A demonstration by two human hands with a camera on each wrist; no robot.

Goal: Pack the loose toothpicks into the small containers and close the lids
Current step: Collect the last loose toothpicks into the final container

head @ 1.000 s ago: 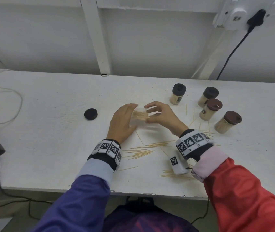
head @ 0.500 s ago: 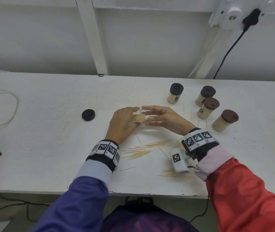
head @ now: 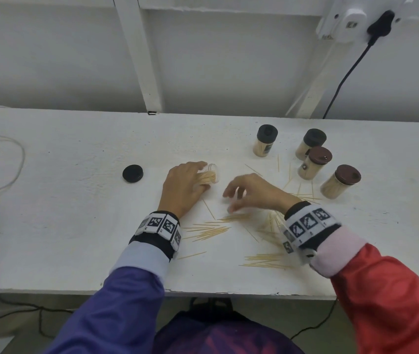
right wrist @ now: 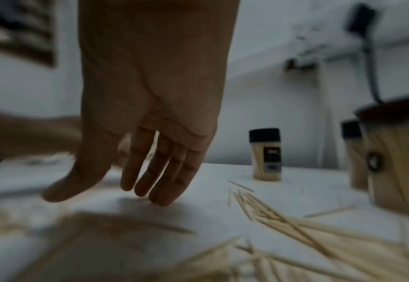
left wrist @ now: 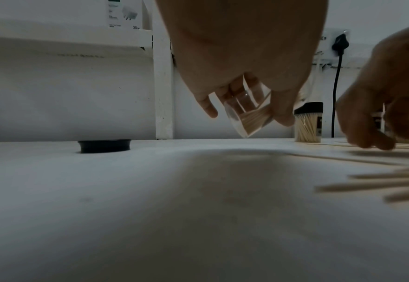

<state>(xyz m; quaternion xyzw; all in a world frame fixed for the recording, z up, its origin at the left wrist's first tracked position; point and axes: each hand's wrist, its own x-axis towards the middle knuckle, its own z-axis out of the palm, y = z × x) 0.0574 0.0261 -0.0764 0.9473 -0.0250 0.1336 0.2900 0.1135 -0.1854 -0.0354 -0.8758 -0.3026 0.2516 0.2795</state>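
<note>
Meanwhile left hand (head: 181,190) grips container (head: 209,176); right hand (head: 255,192) hovers empty.

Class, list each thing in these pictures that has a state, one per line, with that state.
Clear container: lidless, tilted, partly filled, held by left hand.
Right hand: open, empty.
Loose lid: off, on table.
Four jars: capped, upright.
Toothpicks: scattered.

- The right wrist view is motion-blurred: the loose toothpicks (right wrist: 283,225) smear together.
- Beside them, a brown-lidded container (right wrist: 401,158) is cut off by the frame's right edge.
</note>
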